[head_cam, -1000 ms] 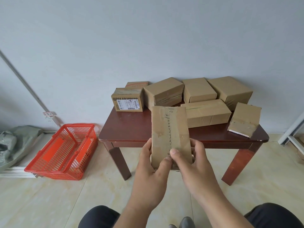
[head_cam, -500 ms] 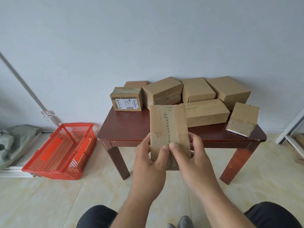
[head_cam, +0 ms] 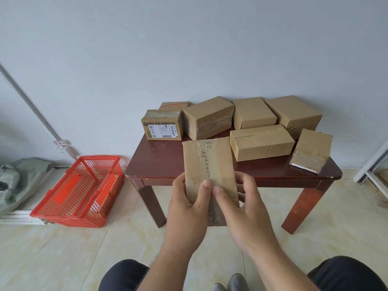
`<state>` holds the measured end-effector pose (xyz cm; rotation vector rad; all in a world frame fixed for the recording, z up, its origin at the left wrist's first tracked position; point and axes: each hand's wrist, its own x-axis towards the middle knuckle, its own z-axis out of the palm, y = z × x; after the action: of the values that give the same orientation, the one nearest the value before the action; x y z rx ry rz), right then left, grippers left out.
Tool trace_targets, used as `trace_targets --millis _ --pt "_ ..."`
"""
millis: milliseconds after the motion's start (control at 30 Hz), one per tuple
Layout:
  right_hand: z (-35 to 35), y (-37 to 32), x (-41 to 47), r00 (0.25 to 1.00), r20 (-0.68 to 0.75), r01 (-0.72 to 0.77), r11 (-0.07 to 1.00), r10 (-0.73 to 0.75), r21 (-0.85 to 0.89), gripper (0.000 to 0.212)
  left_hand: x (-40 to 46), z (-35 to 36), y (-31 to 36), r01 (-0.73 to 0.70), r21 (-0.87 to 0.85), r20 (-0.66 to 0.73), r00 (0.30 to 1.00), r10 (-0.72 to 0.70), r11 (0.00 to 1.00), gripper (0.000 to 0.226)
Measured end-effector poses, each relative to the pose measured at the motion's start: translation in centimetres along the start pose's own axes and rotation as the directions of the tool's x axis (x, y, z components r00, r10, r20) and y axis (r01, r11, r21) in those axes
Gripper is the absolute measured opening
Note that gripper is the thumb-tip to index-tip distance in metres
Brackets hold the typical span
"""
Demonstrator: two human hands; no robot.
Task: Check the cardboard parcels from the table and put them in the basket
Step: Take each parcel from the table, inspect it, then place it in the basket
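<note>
Before table [head_cam: 159, 164], both hands around parcel [head_cam: 207, 162]

A grey-green bag [head_cam: 19, 181] lies on the floor far left; a white frame [head_cam: 375, 164] leans at the right wall.

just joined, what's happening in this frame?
A person holds a flat taped parcel upright in front of the table, left hand and right hand both gripping its lower end, thumbs on the front. Seven more parcels sit on the table. The red basket on the floor holds no parcels.
</note>
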<state>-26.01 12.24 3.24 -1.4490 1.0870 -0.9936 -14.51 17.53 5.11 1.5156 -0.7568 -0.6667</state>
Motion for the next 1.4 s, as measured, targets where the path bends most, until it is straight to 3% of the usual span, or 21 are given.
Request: trace_targets --millis 267,500,733,867,1100,1200,1400 --pt "-0.1 -0.2 0.5 1.000 -0.010 -0.021 0.990 0.020 -0.139 0.068 -0.8 0.3 -0.1 -0.036 0.022 0.047 0.998 0.035 0.999 0.032" --pt "-0.4 0.3 -0.2 0.998 0.004 -0.057 0.998 0.057 -0.028 0.032 0.3 -0.5 0.3 -0.005 0.120 0.000 1.000 0.005 0.993 0.032" --pt "-0.3 -0.2 0.1 0.997 -0.056 -0.047 0.999 0.046 -0.021 0.037 -0.7 0.4 -0.2 -0.032 0.034 0.039 0.999 0.031 0.999 0.027" --pt "-0.3 -0.7 0.6 0.993 -0.077 -0.085 0.996 0.084 -0.009 0.026 -1.1 0.6 -0.2 -0.053 0.043 0.045 0.998 0.051 0.998 0.033" --pt "-0.4 -0.8 0.1 0.994 -0.064 -0.089 0.996 0.089 0.000 0.045 -0.8 0.2 -0.2 -0.042 0.117 -0.027 0.999 0.046 0.992 0.021" --pt "-0.2 -0.8 -0.4 0.996 -0.057 -0.070 0.997 0.070 0.015 0.051 -0.1 -0.4 0.0 -0.059 0.183 -0.061 0.996 0.071 0.981 0.032" --pt "-0.1 -1.0 0.0 0.995 -0.063 -0.075 0.997 0.074 -0.010 0.032 -0.6 -0.2 0.7 -0.089 0.225 -0.012 0.996 0.094 0.970 0.061"
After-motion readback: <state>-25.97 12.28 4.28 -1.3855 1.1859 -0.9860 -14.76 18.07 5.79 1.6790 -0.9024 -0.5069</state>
